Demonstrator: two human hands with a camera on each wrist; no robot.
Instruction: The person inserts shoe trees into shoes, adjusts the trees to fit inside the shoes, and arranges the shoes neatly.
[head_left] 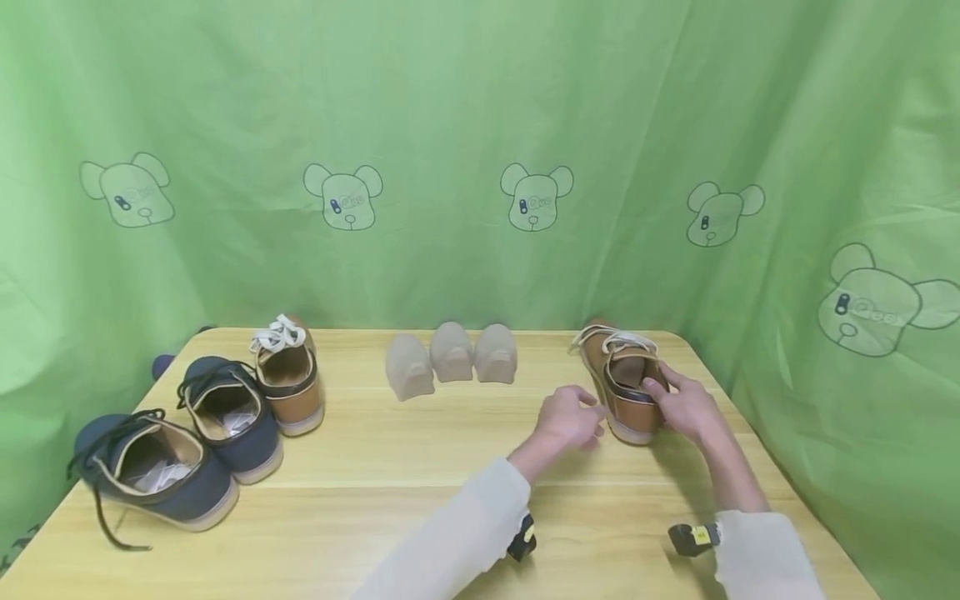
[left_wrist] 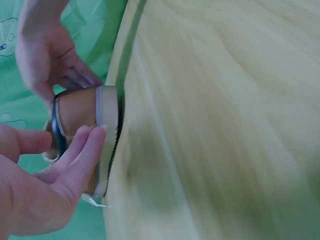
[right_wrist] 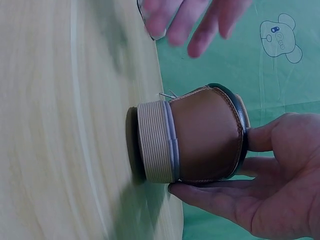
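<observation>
A brown lace-up shoe (head_left: 632, 412) with white laces stands at the table's right side, heel toward me. My right hand (head_left: 686, 408) grips its heel end from the right. In the right wrist view, the thumb (right_wrist: 262, 136) is at the dark collar and fingers run along the shoe's side. A brownish form (head_left: 628, 371) shows inside the shoe's opening. My left hand (head_left: 572, 414) hovers just left of the heel, its fingers loosely bent with nothing between them. The right wrist view shows a gap between the left fingers (right_wrist: 200, 37) and the shoe.
Three beige toe-shaped shoe forms (head_left: 452, 354) stand at the back middle. On the left are another brown shoe (head_left: 298, 406) and two navy shoes (head_left: 251, 446) with dark laces. The wooden table (head_left: 420, 462) is bounded by green curtains (head_left: 442, 267) at the back and sides.
</observation>
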